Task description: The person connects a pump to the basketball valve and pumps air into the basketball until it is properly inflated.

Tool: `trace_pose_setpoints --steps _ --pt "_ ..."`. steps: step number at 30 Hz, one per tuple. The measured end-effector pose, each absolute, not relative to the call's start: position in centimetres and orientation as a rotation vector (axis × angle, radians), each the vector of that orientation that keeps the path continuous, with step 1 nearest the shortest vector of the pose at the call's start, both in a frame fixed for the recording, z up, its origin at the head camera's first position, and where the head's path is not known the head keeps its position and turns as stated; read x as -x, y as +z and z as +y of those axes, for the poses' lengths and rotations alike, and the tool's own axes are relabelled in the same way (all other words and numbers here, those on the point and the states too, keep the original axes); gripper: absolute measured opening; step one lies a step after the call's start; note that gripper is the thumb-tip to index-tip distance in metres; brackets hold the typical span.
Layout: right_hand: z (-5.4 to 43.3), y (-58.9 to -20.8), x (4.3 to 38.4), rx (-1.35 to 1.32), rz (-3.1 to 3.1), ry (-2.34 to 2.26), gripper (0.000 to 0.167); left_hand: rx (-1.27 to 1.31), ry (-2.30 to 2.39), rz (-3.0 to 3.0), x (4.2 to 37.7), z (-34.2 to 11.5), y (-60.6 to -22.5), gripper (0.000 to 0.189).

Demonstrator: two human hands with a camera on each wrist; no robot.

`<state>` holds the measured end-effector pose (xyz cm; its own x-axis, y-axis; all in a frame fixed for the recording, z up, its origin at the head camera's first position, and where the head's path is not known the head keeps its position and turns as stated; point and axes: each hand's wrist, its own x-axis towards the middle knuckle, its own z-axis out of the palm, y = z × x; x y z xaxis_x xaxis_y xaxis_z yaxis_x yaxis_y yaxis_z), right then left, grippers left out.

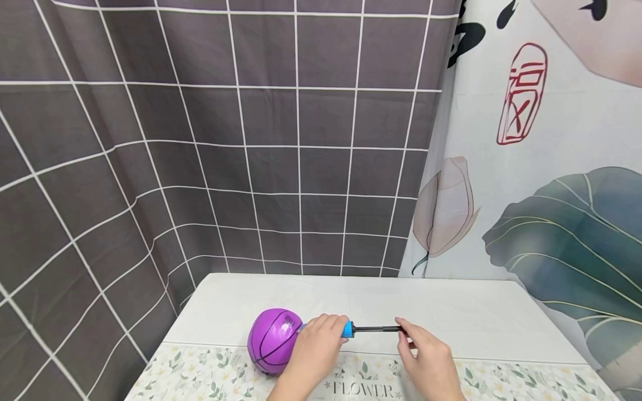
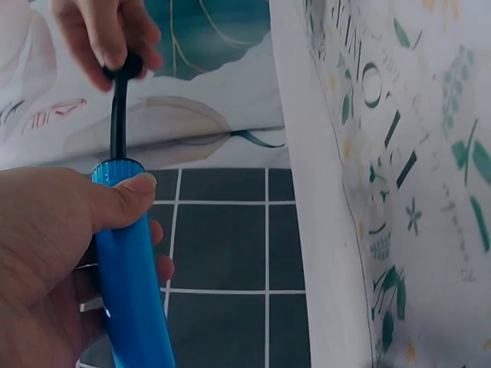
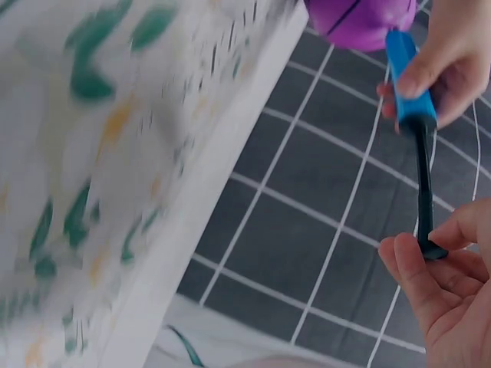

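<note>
The blue pump [image 2: 136, 268] is held roughly level over the white and floral table [image 1: 451, 312], one end at the purple ball [image 1: 273, 342], its black rod [image 1: 376, 329] extending out at the other. The left hand [image 1: 316, 348] grips the pump; the right hand [image 1: 428, 356] pinches the black handle [image 3: 433, 251] on the rod's end. Behind hangs a dark curtain [image 1: 321, 117] with white grid lines

Beneath the left hand [image 1: 316, 346] and right hand [image 1: 430, 359], a table [image 1: 451, 312] shows plain white beyond them and a flower print [image 1: 200, 365] nearer the person, with FLOWER lettering [image 1: 363, 390] between the wrists. Left of the left hand, whether the ball [image 1: 271, 337] touches the table is unclear.
</note>
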<state>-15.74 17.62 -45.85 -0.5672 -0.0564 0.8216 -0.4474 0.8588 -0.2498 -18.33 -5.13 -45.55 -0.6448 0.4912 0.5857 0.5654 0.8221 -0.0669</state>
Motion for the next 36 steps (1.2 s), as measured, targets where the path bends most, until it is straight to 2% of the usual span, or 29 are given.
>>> trace_pose_setpoints --steps 10,25,36 --pt "18.2 -45.7 15.6 -0.307 -2.155 0.533 0.034 0.768 -0.152 -2.363 18.5 -5.2 -45.8 0.04" --pt "13.2 -46.7 14.9 -0.339 -2.279 0.591 0.031 0.839 -0.106 -2.311 17.5 -3.2 -46.3 0.036" --pt "15.7 -46.1 15.4 -0.346 -2.231 0.557 0.034 0.83 -0.145 -2.332 18.2 -4.2 -46.2 0.038"
